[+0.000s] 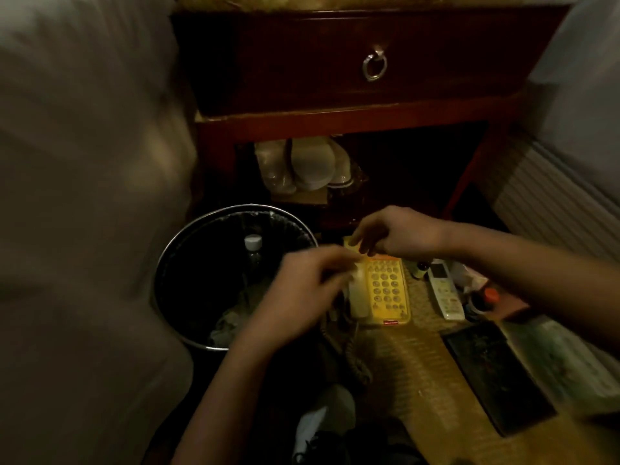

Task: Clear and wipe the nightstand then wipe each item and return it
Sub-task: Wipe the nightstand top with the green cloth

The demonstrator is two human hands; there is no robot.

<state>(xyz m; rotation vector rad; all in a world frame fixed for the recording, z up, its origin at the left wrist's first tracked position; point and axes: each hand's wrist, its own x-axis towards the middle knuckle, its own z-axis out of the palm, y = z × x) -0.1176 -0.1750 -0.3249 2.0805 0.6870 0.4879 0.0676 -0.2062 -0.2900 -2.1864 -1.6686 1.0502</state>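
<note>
Under the fingers of both hands, on a woven mat [419,360] on the floor, lies a yellow telephone [385,290]. Left hand [302,297] is blurred; its curled fingers touch the pale handset [357,293] at the phone's left side, but whether they grip it I cannot tell. Right hand [399,234] hovers over the phone's far end, fingers bent downward, holding nothing I can make out. Just right of the right fingertips lie a small bottle [421,268] and a white remote [444,290]. Left of the left fingers stands a round bin [188,250]. Beyond both hands rises the dark wooden nightstand [369,72].
</note>
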